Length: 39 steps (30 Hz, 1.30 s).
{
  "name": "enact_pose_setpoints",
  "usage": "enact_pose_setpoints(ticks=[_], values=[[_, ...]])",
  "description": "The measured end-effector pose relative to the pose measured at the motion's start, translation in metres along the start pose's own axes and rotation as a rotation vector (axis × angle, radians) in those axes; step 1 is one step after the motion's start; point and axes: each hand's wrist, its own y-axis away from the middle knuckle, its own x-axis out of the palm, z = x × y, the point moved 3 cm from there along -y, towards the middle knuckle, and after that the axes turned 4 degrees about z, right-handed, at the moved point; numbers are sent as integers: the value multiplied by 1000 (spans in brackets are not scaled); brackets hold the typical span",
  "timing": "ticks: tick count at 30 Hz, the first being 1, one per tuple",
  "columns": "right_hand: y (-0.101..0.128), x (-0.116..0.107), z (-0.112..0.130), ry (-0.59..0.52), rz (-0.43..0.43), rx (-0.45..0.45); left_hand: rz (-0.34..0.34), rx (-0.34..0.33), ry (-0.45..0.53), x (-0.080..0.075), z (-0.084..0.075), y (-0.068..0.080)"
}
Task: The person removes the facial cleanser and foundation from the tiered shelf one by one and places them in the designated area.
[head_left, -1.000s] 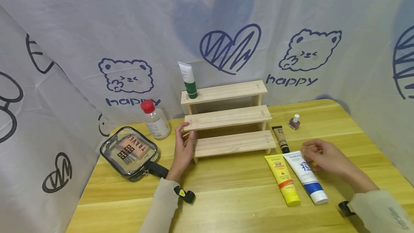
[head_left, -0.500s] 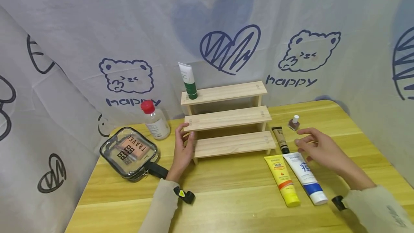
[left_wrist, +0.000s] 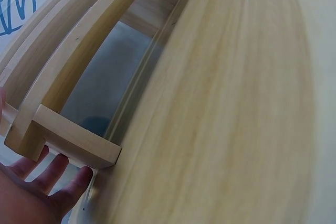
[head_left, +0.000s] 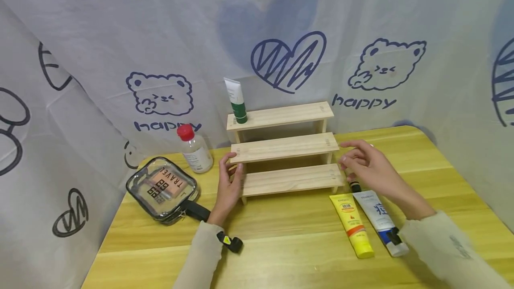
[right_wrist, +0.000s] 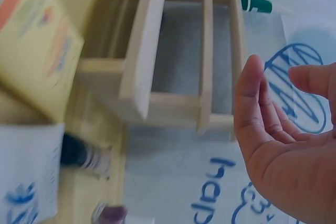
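R hand moved up to wooden rack, L hand steadies rack

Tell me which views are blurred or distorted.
Head view: sharp at the wooden shelf, right sleeve smeared, table edges bowed. Left wrist view: tabletop streaked with blur. Right wrist view: soft throughout, yellow tube unreadable.

Four tubes: a green one, a yellow one, a white-blue one, a dark one, mostly hidden. One bottle, one pouch, one rack with three shelves. Two hands.
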Motion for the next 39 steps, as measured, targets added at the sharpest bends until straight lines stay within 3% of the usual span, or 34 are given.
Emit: enact_pose_setpoints(ticks=[5, 14, 30, 39], values=[[-15, 10, 18, -38, 17, -99, 0, -1, 1, 0, -1, 0], [-50, 41, 43, -57, 76, -165, -2, -1, 10, 0, -2, 1], [-90, 81, 90, -147, 97, -225, -4, -12, 10, 0, -1, -1], [-110, 100, 111, -216, 50, -251, -13, -7, 10, 0, 0, -1]])
